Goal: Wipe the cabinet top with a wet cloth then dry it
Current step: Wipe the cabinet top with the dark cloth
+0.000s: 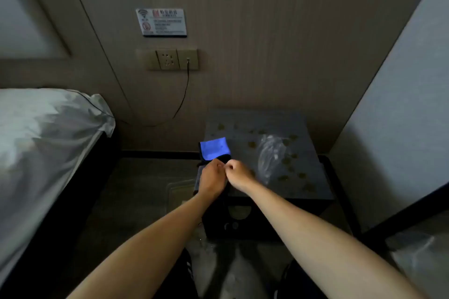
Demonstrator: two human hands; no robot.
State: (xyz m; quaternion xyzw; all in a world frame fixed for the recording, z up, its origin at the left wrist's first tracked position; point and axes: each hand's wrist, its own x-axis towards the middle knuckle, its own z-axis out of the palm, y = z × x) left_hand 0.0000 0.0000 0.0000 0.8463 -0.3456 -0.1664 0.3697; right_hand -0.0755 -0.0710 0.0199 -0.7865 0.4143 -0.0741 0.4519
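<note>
A low dark cabinet stands against the wall; its grey top (303, 177) carries a pattern of small yellow marks. A blue cloth (215, 148) lies at the top's left edge, with a dark cloth part (224, 158) just in front of it. My left hand (212, 178) and my right hand (238, 173) meet at the front left corner, fingers curled, both pinching the dark cloth's near end. What lies under my hands is hidden.
A clear crumpled plastic bag (271, 155) lies on the middle of the cabinet top. A bed with white bedding (43, 143) stands to the left. A cable (183, 97) hangs from the wall socket (173, 59). A white wall closes in on the right.
</note>
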